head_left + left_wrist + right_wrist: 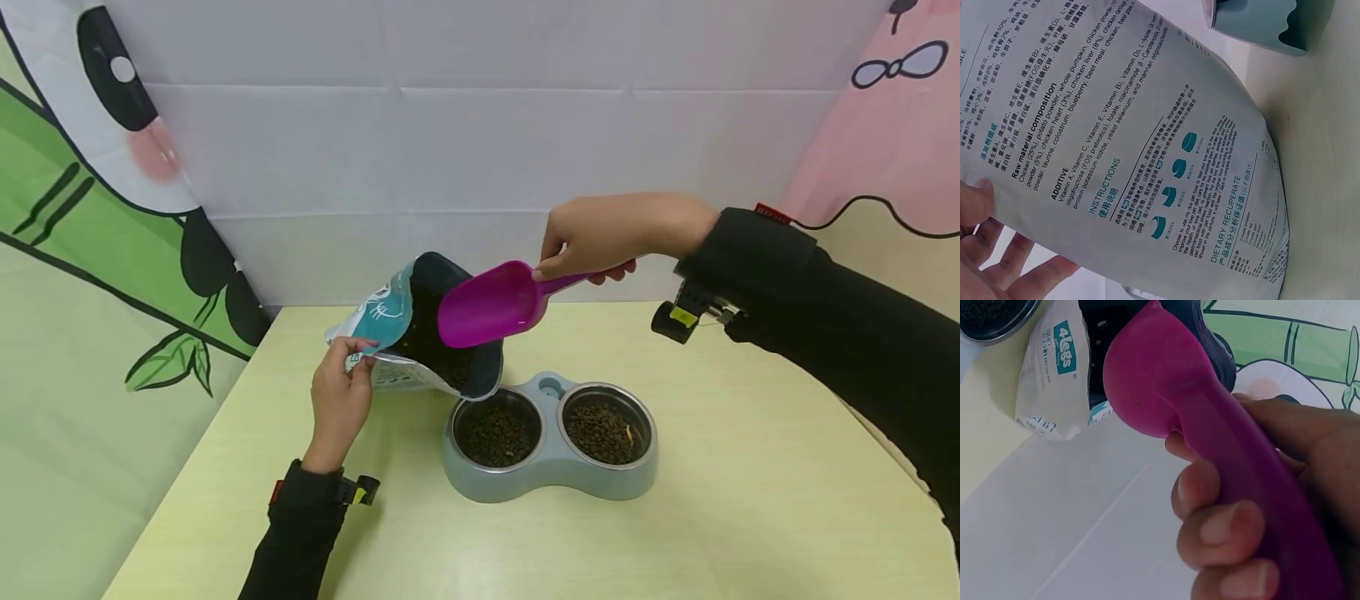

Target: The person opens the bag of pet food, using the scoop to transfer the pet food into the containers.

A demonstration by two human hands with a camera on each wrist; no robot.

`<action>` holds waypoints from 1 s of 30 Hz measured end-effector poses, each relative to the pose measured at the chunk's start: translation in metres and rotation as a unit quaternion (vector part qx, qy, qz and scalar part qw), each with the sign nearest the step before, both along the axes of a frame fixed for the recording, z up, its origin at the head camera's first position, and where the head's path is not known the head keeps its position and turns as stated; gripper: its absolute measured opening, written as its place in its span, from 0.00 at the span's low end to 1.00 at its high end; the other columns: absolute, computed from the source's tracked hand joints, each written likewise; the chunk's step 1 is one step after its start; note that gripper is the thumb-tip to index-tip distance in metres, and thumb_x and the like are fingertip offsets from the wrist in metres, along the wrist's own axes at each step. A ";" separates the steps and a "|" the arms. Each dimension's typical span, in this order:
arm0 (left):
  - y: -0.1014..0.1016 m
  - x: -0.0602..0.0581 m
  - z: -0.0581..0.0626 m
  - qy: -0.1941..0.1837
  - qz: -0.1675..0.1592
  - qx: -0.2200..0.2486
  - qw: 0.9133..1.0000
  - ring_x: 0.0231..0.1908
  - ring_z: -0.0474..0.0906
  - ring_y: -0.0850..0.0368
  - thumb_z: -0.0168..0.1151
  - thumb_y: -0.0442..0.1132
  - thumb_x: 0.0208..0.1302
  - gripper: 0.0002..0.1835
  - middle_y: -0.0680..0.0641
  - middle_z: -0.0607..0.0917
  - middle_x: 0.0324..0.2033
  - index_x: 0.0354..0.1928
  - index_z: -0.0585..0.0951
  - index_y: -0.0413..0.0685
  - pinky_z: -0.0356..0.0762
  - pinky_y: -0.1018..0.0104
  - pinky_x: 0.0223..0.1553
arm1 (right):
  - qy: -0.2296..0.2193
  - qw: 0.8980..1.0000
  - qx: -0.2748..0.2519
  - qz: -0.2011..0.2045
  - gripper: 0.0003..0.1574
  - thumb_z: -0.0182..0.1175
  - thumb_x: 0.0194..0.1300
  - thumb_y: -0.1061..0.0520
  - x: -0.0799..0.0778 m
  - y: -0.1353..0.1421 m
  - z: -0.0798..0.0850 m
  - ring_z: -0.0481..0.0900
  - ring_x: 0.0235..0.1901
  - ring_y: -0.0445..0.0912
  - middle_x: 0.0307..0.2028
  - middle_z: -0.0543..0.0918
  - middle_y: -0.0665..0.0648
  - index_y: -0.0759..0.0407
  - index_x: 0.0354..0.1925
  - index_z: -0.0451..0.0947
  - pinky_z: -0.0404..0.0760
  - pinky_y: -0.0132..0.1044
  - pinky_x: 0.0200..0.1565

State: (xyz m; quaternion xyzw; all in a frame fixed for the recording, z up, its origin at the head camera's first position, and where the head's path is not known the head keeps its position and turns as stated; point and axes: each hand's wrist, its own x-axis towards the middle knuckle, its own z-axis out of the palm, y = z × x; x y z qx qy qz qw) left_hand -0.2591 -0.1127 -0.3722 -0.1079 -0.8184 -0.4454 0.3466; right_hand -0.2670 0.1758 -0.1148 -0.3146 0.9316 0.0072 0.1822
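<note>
My left hand (pixel 341 404) pinches the open rim of a teal and white pet food bag (pixel 386 321), tilted with its mouth toward the right. Brown kibble (pixel 423 333) lies inside the bag. With curled fingers, my right hand (pixel 626 229) grips the handle of a magenta scoop (pixel 487 308), whose bowl is at the bag's mouth. No kibble shows on the scoop's visible inner face. Below, a blue-grey double pet feeder (pixel 551 471) holds two metal bowls, each with kibble in it. In the left wrist view, the bag's printed back (pixel 1116 156) hides most of the feeder.
The feeder stands on a pale yellow table (pixel 750 467), its left bowl close under the bag's lower edge. Behind the table hangs a white cloth backdrop (pixel 510 150) with cartoon figures at both sides. Both wrists wear small cameras on black bands.
</note>
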 end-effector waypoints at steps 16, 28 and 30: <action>0.002 0.002 0.000 -0.001 -0.004 0.007 1.000 0.44 0.74 0.49 0.53 0.23 0.57 0.07 0.42 0.79 0.39 0.36 0.70 0.40 0.77 0.49 0.39 | 0.120 0.988 0.083 0.039 0.16 0.53 0.64 0.48 0.018 -0.044 -0.016 0.68 0.18 0.44 0.17 0.70 0.50 0.51 0.23 0.75 0.65 0.35 0.23; 0.004 0.004 0.002 0.000 -0.002 0.003 1.000 0.43 0.74 0.48 0.53 0.23 0.57 0.07 0.41 0.79 0.39 0.36 0.70 0.40 0.77 0.49 0.38 | 0.250 0.955 0.146 0.069 0.15 0.53 0.60 0.58 0.031 -0.075 -0.036 0.60 0.19 0.42 0.17 0.64 0.49 0.53 0.18 0.66 0.58 0.34 0.15; 0.004 0.004 0.002 0.001 -0.002 0.003 1.000 0.43 0.74 0.48 0.53 0.23 0.57 0.08 0.41 0.79 0.39 0.36 0.70 0.40 0.77 0.49 0.38 | 0.260 0.950 0.162 0.058 0.14 0.52 0.59 0.59 0.031 -0.081 -0.039 0.57 0.18 0.42 0.17 0.61 0.49 0.54 0.17 0.66 0.56 0.33 0.14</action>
